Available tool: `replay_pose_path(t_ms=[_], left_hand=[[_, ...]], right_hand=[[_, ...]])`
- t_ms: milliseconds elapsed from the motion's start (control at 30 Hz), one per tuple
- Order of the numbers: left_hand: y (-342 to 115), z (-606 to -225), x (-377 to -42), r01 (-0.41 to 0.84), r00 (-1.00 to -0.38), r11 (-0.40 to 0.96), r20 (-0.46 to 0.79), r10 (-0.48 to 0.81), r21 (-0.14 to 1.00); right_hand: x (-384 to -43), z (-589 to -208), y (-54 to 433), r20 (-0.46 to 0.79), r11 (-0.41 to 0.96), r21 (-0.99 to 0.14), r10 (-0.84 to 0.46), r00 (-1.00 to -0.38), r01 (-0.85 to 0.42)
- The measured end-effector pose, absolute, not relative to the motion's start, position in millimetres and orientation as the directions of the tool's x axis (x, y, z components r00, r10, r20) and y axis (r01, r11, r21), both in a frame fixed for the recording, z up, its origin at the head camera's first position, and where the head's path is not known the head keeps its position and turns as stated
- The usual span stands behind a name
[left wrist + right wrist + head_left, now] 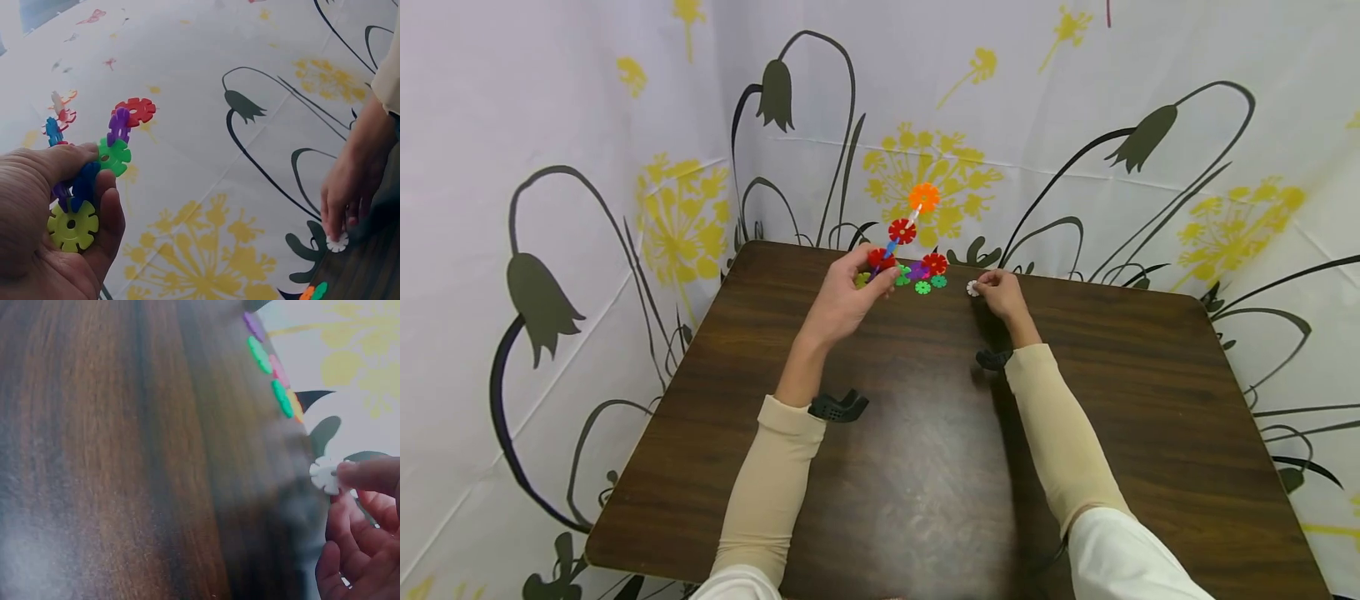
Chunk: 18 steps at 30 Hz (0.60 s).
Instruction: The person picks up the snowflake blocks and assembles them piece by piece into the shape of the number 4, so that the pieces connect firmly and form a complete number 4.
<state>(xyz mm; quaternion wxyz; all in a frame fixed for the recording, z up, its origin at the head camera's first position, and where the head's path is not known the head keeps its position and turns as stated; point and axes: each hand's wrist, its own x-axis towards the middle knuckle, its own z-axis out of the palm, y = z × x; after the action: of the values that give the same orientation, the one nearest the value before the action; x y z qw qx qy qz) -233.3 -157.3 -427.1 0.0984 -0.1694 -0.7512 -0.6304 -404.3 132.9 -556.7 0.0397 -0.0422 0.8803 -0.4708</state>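
My left hand [841,302] grips a branching chain of slotted flower-shaped plastic discs, raised over the far part of the table. Its orange disc [924,197] is at the top, above a red disc [902,232]. In the left wrist view a yellow-green disc [73,226] sits by the palm, and a green disc [115,157] joins a purple one and another red one. My right hand [1002,296] pinches a white slotted disc [325,475] between thumb and finger at the table's back edge. Fingers hide part of the chain and of the white disc.
Several loose discs, among them a light green one [922,287] and a darker green one [938,282], lie along the back edge of the brown wooden table [910,417]. A flower-patterned curtain [1045,125] hangs close behind.
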Motion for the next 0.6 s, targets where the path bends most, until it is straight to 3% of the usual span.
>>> replay_pose_path(t_ms=[233, 600], left_hand=[[-156.3, -427.6, -236.1, 0.401, -0.914, 0.174, 0.38, 0.142, 0.9], [-153.2, -428.0, -239.1, 0.383, -0.921, 0.213, 0.355, 0.158, 0.899]], right_hand=[[-396.8, -542.9, 135.1, 0.026, 0.425, -0.9, -0.167, -0.986, -0.096], [-364.5, -487.1, 130.3, 0.088, 0.116, -0.986, -0.226, -0.97, -0.116]])
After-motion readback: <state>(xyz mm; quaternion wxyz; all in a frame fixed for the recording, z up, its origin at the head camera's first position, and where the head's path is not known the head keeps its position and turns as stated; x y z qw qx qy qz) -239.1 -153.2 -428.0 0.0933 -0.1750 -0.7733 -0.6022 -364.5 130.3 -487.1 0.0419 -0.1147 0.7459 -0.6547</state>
